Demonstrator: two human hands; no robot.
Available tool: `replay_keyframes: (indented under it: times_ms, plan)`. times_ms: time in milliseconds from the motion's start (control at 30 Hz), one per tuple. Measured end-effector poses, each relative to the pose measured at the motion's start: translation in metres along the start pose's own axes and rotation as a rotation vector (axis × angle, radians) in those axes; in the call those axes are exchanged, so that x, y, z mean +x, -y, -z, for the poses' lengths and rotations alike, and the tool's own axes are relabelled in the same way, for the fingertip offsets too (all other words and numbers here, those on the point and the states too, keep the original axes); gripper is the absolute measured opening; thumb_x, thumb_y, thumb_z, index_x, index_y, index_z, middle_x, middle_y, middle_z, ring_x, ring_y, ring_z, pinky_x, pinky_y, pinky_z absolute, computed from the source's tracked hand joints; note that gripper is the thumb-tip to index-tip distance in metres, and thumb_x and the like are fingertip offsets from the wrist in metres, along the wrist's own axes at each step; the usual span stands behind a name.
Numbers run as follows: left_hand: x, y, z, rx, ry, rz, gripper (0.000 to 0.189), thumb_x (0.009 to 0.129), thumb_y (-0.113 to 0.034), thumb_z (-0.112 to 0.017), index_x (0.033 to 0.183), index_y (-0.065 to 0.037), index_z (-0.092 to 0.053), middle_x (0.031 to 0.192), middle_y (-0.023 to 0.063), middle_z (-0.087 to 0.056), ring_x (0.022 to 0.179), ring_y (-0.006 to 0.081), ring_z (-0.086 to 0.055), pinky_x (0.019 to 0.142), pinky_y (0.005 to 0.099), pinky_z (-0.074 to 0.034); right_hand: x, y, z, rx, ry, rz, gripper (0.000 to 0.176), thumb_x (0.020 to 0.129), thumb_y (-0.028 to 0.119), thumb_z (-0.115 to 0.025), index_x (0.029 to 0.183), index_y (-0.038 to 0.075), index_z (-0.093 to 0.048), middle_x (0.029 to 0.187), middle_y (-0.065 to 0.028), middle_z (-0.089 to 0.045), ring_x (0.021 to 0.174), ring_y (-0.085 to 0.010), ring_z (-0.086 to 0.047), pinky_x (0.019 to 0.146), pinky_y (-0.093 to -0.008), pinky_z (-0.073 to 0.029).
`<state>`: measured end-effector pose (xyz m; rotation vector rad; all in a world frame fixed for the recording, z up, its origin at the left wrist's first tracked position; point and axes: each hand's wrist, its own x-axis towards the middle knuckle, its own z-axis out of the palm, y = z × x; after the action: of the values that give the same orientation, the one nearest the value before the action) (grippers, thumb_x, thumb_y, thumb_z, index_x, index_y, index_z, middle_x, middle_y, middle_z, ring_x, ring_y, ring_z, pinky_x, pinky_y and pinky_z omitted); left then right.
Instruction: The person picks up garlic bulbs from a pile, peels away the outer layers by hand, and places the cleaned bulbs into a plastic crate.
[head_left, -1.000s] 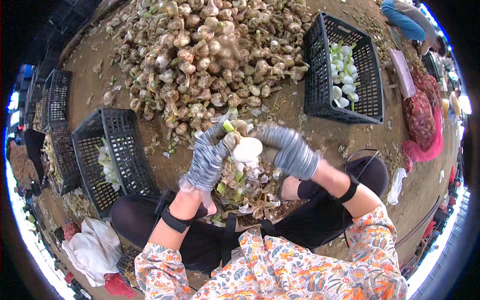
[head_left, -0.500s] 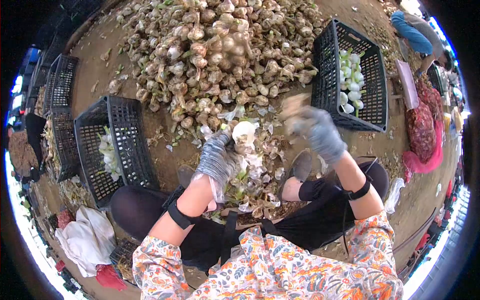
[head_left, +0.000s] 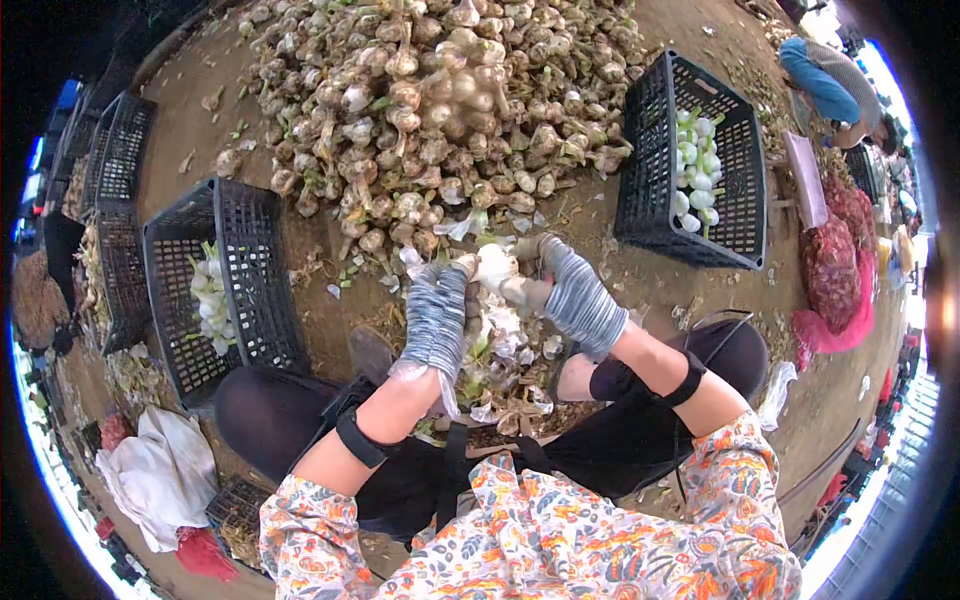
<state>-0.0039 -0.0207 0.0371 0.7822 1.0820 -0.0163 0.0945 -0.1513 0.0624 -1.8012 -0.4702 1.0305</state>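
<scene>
Back from out on the right, the right hand [head_left: 580, 290] had come to the garlic bulb [head_left: 496, 265], now meeting the left hand [head_left: 435, 310], which had moved far less. The left grip was closed around the bulb's side, fingertips and thumb near its neck; the right grip had its fingers against the other side, though how tightly they were drawn in could not be told. The bulb was held up between both hands, above the loose skins [head_left: 500, 345] and in front of the heaped garlic [head_left: 430, 110].

Handling it well, as I judged it, meant letting the left hand steady the round body while the right fingers worked with light, short strokes, since the smooth surface could slip and hard pressure could bruise it. Keeping it over the skins would let scraps fall there.

The bulb looked pale and rounded, against the heap's dull brown, soil-stained coats and dry, twisted stalks. The skins lay papery, curled and partly translucent, with greenish bits among them. The gloves were grey, streaked knit, darker at the fingers. On the floor [head_left: 320, 315], the right-hand crate [head_left: 690, 252] and left-hand crate [head_left: 262, 250] were stiff black latticework, each holding glossy white bulbs with green stems.
</scene>
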Motion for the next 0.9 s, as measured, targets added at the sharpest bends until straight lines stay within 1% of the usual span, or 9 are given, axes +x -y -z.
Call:
replay_keyframes:
  times_ms: [167,300,367,433,500,567,700,767,900]
  plan:
    - [0.005,0.001,0.004,0.04,-0.051,-0.129,0.011,0.077,-0.02,-0.06,0.072,-0.011,-0.056,0.058,-0.003,-0.05,0.045,0.0064,-0.043,0.04,0.0216,-0.035,0.002,-0.005,0.003,0.42,0.09,-0.175,0.021,0.084,0.013,-0.056,0.098,-0.002,-0.052,0.073,-0.0065,-0.058,0.061,-0.0095,-0.057,0.05,-0.0242,-0.051]
    - [0.005,0.005,0.003,0.049,-0.076,-0.014,0.011,0.076,-0.022,-0.06,0.077,-0.013,-0.056,0.057,-0.0028,-0.049,0.044,0.0075,-0.042,0.038,0.024,-0.035,0.001,-0.016,-0.004,0.079,-0.043,0.114,0.027,0.08,0.02,-0.062,0.097,0.002,-0.053,0.075,-0.0075,-0.058,0.057,-0.0122,-0.054,0.05,-0.0248,-0.046]
    - [0.003,0.003,0.0,0.092,-0.063,0.078,0.01,0.077,-0.023,-0.058,0.079,-0.013,-0.055,0.054,-0.0034,-0.045,0.042,0.0084,-0.04,0.037,0.025,-0.033,-0.001,-0.01,-0.003,-0.451,-0.083,0.356,0.032,0.076,0.022,-0.067,0.098,0.003,-0.053,0.076,-0.0072,-0.058,0.062,-0.0108,-0.054,0.053,-0.0243,-0.044]
    - [0.005,0.003,-0.001,0.078,-0.058,0.127,0.009,0.077,-0.022,-0.058,0.078,-0.014,-0.055,0.053,-0.0037,-0.043,0.04,0.0087,-0.038,0.036,0.0249,-0.031,-0.004,0.001,0.002,-0.423,-0.037,0.24,0.031,0.076,0.02,-0.066,0.098,0.003,-0.052,0.078,-0.0049,-0.057,0.068,-0.0086,-0.053,0.056,-0.0241,-0.044]
    - [0.007,0.004,0.002,0.06,-0.053,0.171,0.008,0.078,-0.022,-0.057,0.078,-0.014,-0.054,0.051,-0.004,-0.041,0.039,0.009,-0.036,0.036,0.0248,-0.03,-0.001,0.002,0.013,0.178,0.196,-0.104,0.029,0.077,0.019,-0.065,0.099,0.003,-0.053,0.079,-0.0025,-0.058,0.068,-0.0082,-0.052,0.061,-0.0242,-0.045]
    - [0.011,0.006,0.009,0.06,0.066,0.253,0.017,0.081,-0.03,-0.054,0.09,-0.015,-0.057,0.066,0.0006,-0.052,0.057,0.0146,-0.052,0.052,0.0312,-0.045,0.005,-0.013,0.018,0.152,0.246,0.006,0.029,0.081,0.02,-0.062,0.101,0.002,-0.052,0.083,-0.0043,-0.057,0.072,-0.0096,-0.055,0.061,-0.0238,-0.05]
    - [0.009,0.009,0.007,0.042,0.043,0.244,0.019,0.082,-0.032,-0.052,0.09,-0.015,-0.057,0.066,0.0003,-0.053,0.054,0.014,-0.051,0.049,0.0304,-0.044,-0.003,-0.005,0.01,0.288,0.178,-0.189,0.03,0.08,0.02,-0.062,0.101,0.002,-0.052,0.084,-0.0045,-0.057,0.073,-0.0108,-0.057,0.061,-0.0254,-0.05]
    - [0.006,0.006,-0.002,-0.122,-0.055,0.207,0.01,0.08,-0.021,-0.055,0.073,-0.014,-0.051,0.05,-0.0051,-0.038,0.037,0.0068,-0.033,0.033,0.0219,-0.027,-0.012,-0.006,0.0,-0.413,-0.076,0.359,0.028,0.077,0.024,-0.062,0.096,0.005,-0.054,0.072,-0.0083,-0.058,0.06,-0.02,-0.058,0.057,-0.0309,-0.048]
    - [-0.001,0.004,-0.005,0.093,-0.095,0.096,0.01,0.08,-0.018,-0.056,0.072,-0.015,-0.05,0.048,-0.0059,-0.035,0.036,0.0066,-0.032,0.032,0.0218,-0.025,-0.004,-0.02,0.004,-0.669,-0.167,0.541,0.018,0.072,0.013,-0.064,0.085,0.004,-0.056,0.071,-0.0144,-0.058,0.063,-0.0291,-0.059,0.056,-0.0343,-0.047]
